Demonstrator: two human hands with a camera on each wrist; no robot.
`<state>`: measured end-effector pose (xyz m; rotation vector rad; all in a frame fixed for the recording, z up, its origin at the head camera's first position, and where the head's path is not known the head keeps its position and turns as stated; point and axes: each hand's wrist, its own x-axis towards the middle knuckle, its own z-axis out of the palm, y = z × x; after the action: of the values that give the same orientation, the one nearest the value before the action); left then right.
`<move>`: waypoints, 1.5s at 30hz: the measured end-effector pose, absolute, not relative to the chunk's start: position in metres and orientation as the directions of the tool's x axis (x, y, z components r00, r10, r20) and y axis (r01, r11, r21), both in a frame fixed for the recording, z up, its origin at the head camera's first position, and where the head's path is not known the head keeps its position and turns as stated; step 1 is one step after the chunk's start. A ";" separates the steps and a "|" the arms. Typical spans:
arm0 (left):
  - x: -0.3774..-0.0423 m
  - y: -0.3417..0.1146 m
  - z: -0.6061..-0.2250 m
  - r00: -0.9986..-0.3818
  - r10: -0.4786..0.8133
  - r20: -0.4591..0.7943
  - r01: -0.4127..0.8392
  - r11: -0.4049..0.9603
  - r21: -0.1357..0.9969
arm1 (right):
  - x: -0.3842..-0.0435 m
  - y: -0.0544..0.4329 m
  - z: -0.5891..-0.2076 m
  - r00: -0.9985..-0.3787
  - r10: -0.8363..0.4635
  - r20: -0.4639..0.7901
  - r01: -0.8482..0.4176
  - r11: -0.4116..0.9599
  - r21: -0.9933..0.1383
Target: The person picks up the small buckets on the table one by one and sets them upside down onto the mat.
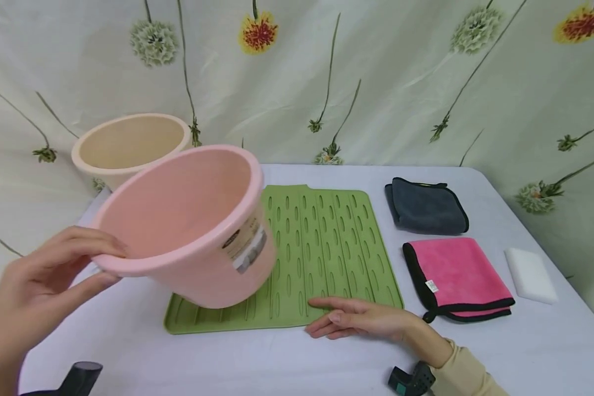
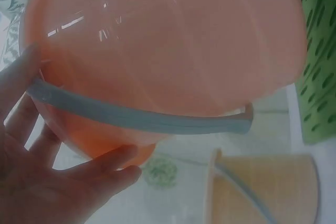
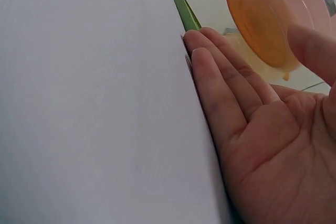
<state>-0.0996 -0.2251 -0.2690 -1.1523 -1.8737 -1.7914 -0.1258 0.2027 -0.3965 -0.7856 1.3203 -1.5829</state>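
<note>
My left hand [image 1: 54, 280] pinches the rim of a pink plastic bucket [image 1: 227, 264] at its near left side, thumb outside and fingers over the edge. The bucket is held tilted above a green ribbed mat [image 1: 322, 247], its label facing right. A grey handle [image 2: 142, 119] runs along the bucket's side in the left wrist view. My right hand [image 1: 356, 319] lies with relaxed, nearly straight fingers at the mat's front edge. Its fingertips [image 3: 205, 61] rest low beside the white cloth in the right wrist view, with nothing gripped.
A cream bucket [image 1: 128, 165] stands at the back left, partly behind the pink one. To the right of the mat lie a folded dark grey cloth [image 1: 425, 206], a folded pink cloth [image 1: 465, 275] with black edging, and a white block [image 1: 531, 275]. White cloth covers the table [image 1: 257, 363].
</note>
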 end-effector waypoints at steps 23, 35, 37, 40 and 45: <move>-0.148 -0.128 -0.284 -0.761 0.363 0.538 0.579 0.006 0.815 | -0.127 0.207 -0.388 -0.349 -0.936 -0.047 0.128 0.002 -0.992; -0.159 -0.111 -0.297 -0.844 0.299 0.445 0.375 -0.264 0.889 | -0.140 0.254 -0.358 -0.782 -0.593 0.192 -0.187 -0.070 -0.980; -0.160 -0.108 -0.299 -0.841 0.333 0.426 0.317 -0.335 0.887 | -0.142 0.256 -0.361 -0.834 -0.510 0.209 -0.208 -0.060 -0.976; -0.160 -0.101 -0.301 -0.847 0.356 0.394 0.249 -0.388 0.887 | -0.143 0.256 -0.367 -0.853 -0.467 0.233 -0.212 -0.096 -0.972; -0.160 -0.095 -0.304 -0.887 0.328 0.326 0.160 -0.444 0.881 | -0.145 0.251 -0.374 -0.843 -0.457 0.284 -0.215 -0.197 -0.956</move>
<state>-0.1603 -0.0947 -0.3036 -0.7554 -1.7041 -2.6553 -0.1449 0.2505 -0.3736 -0.7986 1.8749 -2.1678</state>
